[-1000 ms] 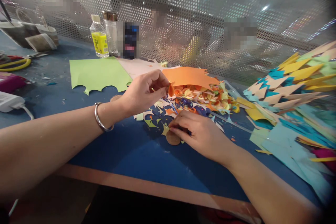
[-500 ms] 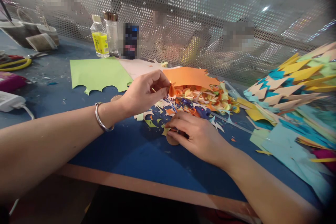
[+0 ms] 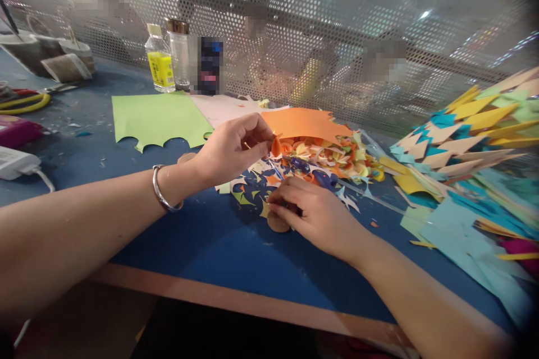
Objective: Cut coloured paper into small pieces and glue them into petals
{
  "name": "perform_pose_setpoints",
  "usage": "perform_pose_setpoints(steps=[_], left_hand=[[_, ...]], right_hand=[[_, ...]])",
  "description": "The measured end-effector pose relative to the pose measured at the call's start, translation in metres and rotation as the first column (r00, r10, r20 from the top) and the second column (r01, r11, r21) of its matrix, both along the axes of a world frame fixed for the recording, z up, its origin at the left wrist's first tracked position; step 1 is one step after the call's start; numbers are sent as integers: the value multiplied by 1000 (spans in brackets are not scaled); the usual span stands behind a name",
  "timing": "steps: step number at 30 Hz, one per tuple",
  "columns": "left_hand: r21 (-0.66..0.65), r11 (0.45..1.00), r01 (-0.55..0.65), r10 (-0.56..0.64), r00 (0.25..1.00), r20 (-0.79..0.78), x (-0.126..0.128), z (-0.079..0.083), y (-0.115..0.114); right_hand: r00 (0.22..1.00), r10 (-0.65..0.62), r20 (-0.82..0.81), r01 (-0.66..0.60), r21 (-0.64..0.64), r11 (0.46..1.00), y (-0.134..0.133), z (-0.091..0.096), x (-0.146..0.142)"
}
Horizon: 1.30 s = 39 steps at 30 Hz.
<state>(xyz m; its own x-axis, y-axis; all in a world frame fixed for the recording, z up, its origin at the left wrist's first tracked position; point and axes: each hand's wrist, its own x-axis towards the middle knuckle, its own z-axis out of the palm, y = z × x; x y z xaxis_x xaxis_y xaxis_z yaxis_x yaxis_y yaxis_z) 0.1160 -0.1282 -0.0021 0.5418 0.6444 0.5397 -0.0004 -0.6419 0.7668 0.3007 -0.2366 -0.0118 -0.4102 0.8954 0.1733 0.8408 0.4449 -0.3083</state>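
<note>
My left hand (image 3: pixel 233 148) is pinched on a small folded orange paper piece (image 3: pixel 275 146), held upright above the scraps. Lower and to the right, my right hand (image 3: pixel 314 213) has its thumb and index fingertip together over a round brown disc (image 3: pixel 278 222) on the table. Whatever lies in that pinch is too small to make out. Small cut paper scraps (image 3: pixel 243 197) are spread around the fingertips. Behind them lies a pile of orange and yellow paper bits (image 3: pixel 349 157), partly under an orange sheet (image 3: pixel 303 123).
A green sheet (image 3: pixel 158 118) with scalloped cutouts lies at the back left. Behind it stand a yellow-labelled bottle (image 3: pixel 160 67) and a clear jar (image 3: pixel 180 56), before a perforated metal screen (image 3: pixel 286 50). Right is a spiky folded-paper construction (image 3: pixel 458 129); left, a white adapter (image 3: pixel 17 162).
My right hand's thumb and index fingertip have come together, and more of the brown disc shows. My left hand and the orange piece have hardly moved.
</note>
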Motion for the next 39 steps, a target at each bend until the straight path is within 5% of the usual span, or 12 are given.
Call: perform_pose_setpoints(steps=[8,16,24,39], left_hand=[[-51,998,27,-27,1000,-1,1,-3,2],[-40,997,62,-65,994,-85,2,-4,1],[79,997,6,7,988,-155,1,-1,-5],[5,999,35,-34,990,-140,5,-3,-11]], right_hand=[[984,18,-177,9,151,988,-3,4,3],[962,-36,-271,156,437,886,-11,20,9],[958,-34,-286,161,432,888,-12,19,9],[945,-58,-322,194,409,892,-11,17,10]])
